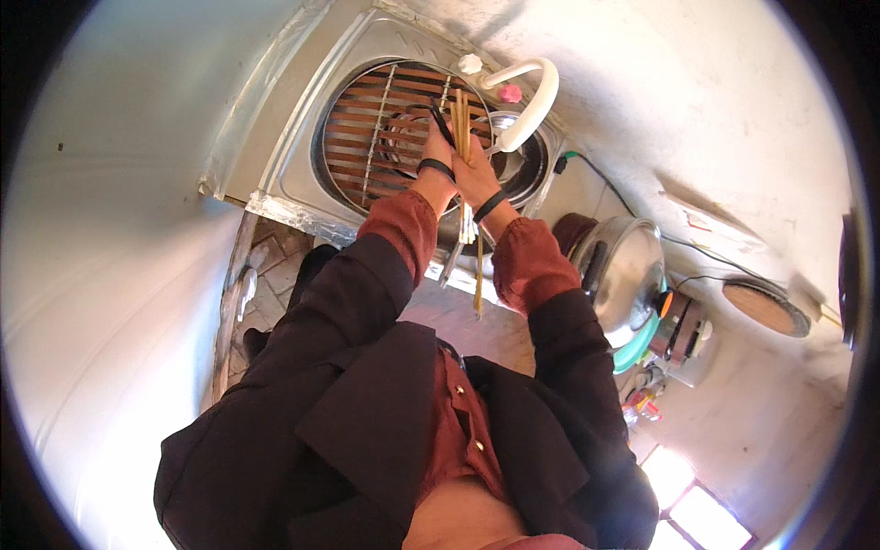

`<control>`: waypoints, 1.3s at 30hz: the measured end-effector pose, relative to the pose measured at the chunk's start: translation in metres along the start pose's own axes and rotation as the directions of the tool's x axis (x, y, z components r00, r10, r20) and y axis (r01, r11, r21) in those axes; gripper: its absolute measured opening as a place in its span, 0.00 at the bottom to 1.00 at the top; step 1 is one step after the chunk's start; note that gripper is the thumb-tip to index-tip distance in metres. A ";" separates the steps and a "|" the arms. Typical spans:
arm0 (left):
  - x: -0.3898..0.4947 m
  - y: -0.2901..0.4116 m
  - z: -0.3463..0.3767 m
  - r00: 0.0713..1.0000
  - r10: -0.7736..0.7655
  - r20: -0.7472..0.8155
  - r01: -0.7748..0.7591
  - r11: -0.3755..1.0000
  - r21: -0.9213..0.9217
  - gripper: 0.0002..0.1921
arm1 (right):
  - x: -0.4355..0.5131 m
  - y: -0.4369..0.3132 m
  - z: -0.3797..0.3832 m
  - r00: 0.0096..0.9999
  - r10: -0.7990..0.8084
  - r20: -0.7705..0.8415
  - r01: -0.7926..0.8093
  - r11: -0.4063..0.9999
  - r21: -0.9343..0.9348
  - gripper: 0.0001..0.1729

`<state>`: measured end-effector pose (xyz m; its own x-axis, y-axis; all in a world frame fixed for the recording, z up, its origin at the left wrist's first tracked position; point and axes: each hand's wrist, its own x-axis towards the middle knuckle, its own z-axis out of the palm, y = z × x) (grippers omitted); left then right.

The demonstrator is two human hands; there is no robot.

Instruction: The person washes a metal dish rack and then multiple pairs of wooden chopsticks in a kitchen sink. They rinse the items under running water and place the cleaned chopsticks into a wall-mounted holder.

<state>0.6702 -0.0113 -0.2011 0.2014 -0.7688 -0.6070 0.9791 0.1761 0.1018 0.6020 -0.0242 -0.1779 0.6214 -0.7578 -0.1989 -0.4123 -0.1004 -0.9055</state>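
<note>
Both my hands meet over the sink, in front of the white curved faucet (pixel 536 103). My right hand (pixel 474 168) is closed around a bundle of chopsticks (pixel 461 120), whose ends stick out above and below the fist. My left hand (pixel 437 155) presses against it and holds a dark slender utensil (pixel 442 124); its kind cannot be told. More utensil ends, one metallic, hang below the hands. Under and beside them a round slatted rack (pixel 371 130) of brown strips lies over the left basin. Part of the right basin (pixel 533 165) shows behind my right hand.
A lidded metal pot (pixel 622 275) stands right of the sink, with a turquoise basin (pixel 638 347) beneath it. A black cable (pixel 605 180) runs along the wall. Farther right are a round brown mat (pixel 764 307) and a dark appliance (pixel 677 330). The steel drainboard edge (pixel 295 137) lies left.
</note>
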 end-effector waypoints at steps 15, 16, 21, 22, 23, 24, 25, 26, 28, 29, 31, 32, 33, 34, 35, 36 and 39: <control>-0.027 -0.030 0.013 0.966 -0.127 0.227 0.163 0.976 -0.146 0.23 | 0.016 0.018 -0.021 0.992 0.095 -0.087 -0.103 0.991 -0.082 0.31; -0.024 -0.032 0.010 0.968 -0.129 0.216 0.163 0.975 -0.148 0.23 | 0.013 0.023 -0.017 0.995 0.077 -0.057 -0.080 0.996 -0.049 0.31; -0.010 -0.037 -0.002 0.972 -0.162 0.172 0.189 0.969 -0.159 0.24 | 0.018 0.007 -0.020 0.895 0.441 -0.064 -0.440 0.898 0.025 0.27; -0.008 -0.035 -0.003 0.976 -0.154 0.151 0.173 0.978 -0.121 0.25 | 0.015 0.003 -0.021 0.969 0.225 -0.106 -0.220 0.974 0.049 0.27; -0.005 -0.032 -0.005 0.981 -0.145 0.131 0.156 0.984 -0.082 0.26 | 0.008 -0.001 -0.019 0.957 0.284 -0.052 -0.278 0.955 0.104 0.28; -0.004 -0.033 -0.006 0.984 -0.140 0.109 0.146 0.988 -0.047 0.27 | 0.004 0.017 -0.014 0.986 0.117 -0.121 -0.135 0.979 -0.150 0.28; -0.004 -0.034 -0.007 0.987 -0.133 0.088 0.135 0.991 -0.013 0.28 | 0.002 0.022 -0.011 0.992 0.024 -0.128 -0.057 0.965 -0.257 0.30; -0.003 -0.034 -0.009 0.979 -0.169 0.116 0.183 0.974 -0.131 0.24 | -0.002 0.027 -0.008 0.989 -0.064 -0.130 0.012 0.931 -0.364 0.31; -0.015 -0.033 0.003 0.969 -0.160 0.187 0.182 0.977 -0.108 0.24 | 0.014 0.023 -0.026 0.953 0.297 -0.065 -0.291 0.953 0.090 0.33; -0.023 -0.032 0.010 0.962 -0.160 0.221 0.185 0.978 -0.093 0.24 | 0.012 0.024 -0.026 0.959 0.275 -0.066 -0.268 0.958 0.100 0.33; -0.021 -0.033 0.007 0.960 -0.158 0.230 0.180 0.981 -0.078 0.24 | 0.005 0.020 -0.023 0.971 0.232 -0.062 -0.223 0.967 0.124 0.33; -0.007 -0.032 -0.006 0.966 -0.156 0.205 0.174 0.982 -0.073 0.24 | 0.000 0.020 -0.012 0.986 0.123 -0.115 -0.127 0.991 -0.031 0.32; -0.003 -0.028 -0.011 0.972 -0.151 0.182 0.166 0.984 -0.070 0.25 | -0.001 0.018 -0.006 0.989 0.003 -0.148 -0.032 0.981 -0.191 0.32; -0.003 -0.032 -0.012 0.968 -0.183 0.172 0.203 0.974 -0.104 0.25 | 0.000 0.015 -0.009 0.993 0.017 -0.116 -0.045 0.968 -0.248 0.30; -0.001 -0.037 -0.011 0.962 -0.214 0.168 0.238 0.961 -0.140 0.25 | 0.002 0.009 -0.016 0.988 0.110 -0.106 -0.123 0.985 -0.122 0.31; -0.024 -0.035 0.009 0.965 -0.199 0.168 0.226 0.961 -0.159 0.25 | 0.002 -0.005 -0.023 0.973 0.210 -0.091 -0.210 0.978 0.010 0.31; -0.015 -0.038 -0.002 0.966 -0.218 0.141 0.229 0.971 -0.066 0.28 | -0.002 -0.003 -0.014 0.971 0.196 -0.139 -0.197 0.980 0.004 0.30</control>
<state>0.6299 -0.0046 -0.1974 -0.0148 -0.8673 -0.4975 0.9952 0.0356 -0.0916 0.5931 -0.0317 -0.1697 0.4299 -0.8449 -0.3182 -0.5239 0.0537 -0.8501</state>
